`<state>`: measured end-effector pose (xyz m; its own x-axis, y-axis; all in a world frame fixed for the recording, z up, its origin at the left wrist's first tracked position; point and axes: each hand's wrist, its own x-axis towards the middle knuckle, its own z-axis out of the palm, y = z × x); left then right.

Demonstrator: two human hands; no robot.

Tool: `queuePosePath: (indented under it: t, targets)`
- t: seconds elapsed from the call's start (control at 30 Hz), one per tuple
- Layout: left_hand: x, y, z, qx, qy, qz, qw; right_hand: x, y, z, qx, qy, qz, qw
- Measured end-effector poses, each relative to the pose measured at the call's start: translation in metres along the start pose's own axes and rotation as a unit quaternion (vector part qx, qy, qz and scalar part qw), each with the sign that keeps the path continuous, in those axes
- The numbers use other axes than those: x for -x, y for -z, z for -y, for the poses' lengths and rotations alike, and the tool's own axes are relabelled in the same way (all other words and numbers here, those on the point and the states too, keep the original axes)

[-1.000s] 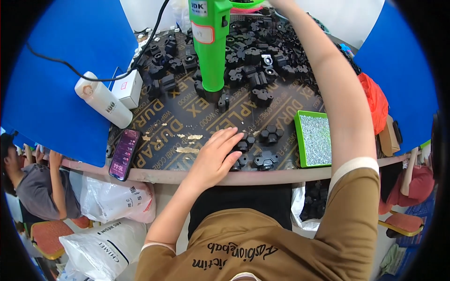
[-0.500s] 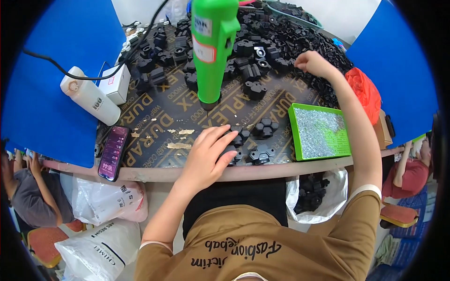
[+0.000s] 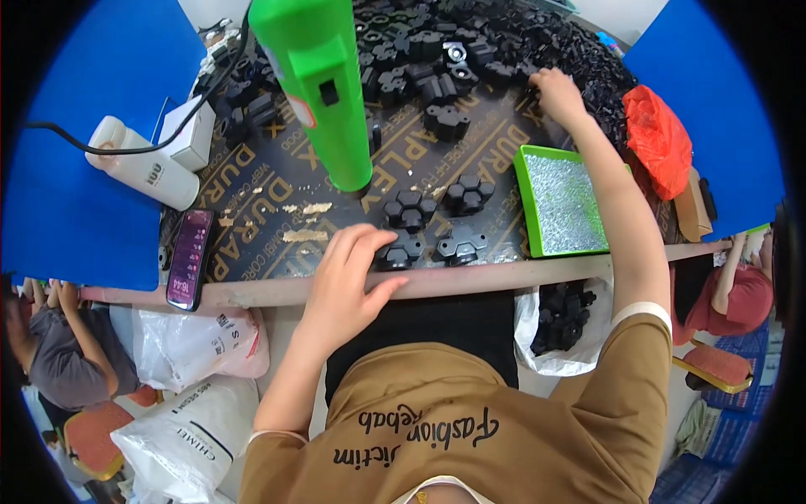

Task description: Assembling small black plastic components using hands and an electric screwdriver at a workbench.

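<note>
My left hand [image 3: 346,281] rests at the near table edge, fingers spread and thumb apart. Its fingertips touch the left end of a black plastic part [image 3: 401,249]. Beside that lies another low black part [image 3: 462,244]. Behind them stand two black knobs with lobed tops, one on the left [image 3: 410,208] and one on the right [image 3: 468,194]. Farther off, my right hand [image 3: 561,97] is at the edge of a heap of small black parts [image 3: 588,84], fingers curled together; what they hold is too small to tell. A green electric screwdriver [image 3: 323,101] hangs point down, left of the knobs.
A green tray of small silvery screws [image 3: 558,206] lies under my right forearm. Around are a red bag [image 3: 659,143], a white bottle [image 3: 147,168], a phone [image 3: 190,256] and larger black parts [image 3: 445,122]. An open white bag [image 3: 564,323] hangs below the edge.
The whole view has shifted, so the table things sit higher in it. My left hand has drawn back a little off the black parts. My right hand stays by the heap.
</note>
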<state>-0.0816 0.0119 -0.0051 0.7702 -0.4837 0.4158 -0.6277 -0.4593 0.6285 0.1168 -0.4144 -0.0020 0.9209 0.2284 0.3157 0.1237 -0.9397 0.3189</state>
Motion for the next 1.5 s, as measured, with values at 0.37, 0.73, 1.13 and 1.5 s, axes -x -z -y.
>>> queuePosePath:
  t: [0.37, 0.73, 1.13, 1.5]
  targets:
    - [-0.006, -0.001, 0.005, 0.058, 0.100, -0.006, 0.993, 0.102, 0.141, 0.093, -0.718, -0.039, 0.011, 0.695]
    - [-0.005, -0.008, 0.000, 0.036, 0.070, -0.069, 0.995, 0.140, 0.139, 0.153, -0.760, -0.121, 0.148, 0.621]
    - [-0.026, -0.047, -0.033, -0.223, 0.003, -0.046, 0.974, 0.129, 0.141, 0.156, -0.727, -0.071, 0.209, 0.650]
    - [-0.028, -0.048, -0.032, -0.192, 0.004, -0.058, 0.980, 0.117, 0.155, 0.172, -0.594, -0.031, 0.219, 0.774]
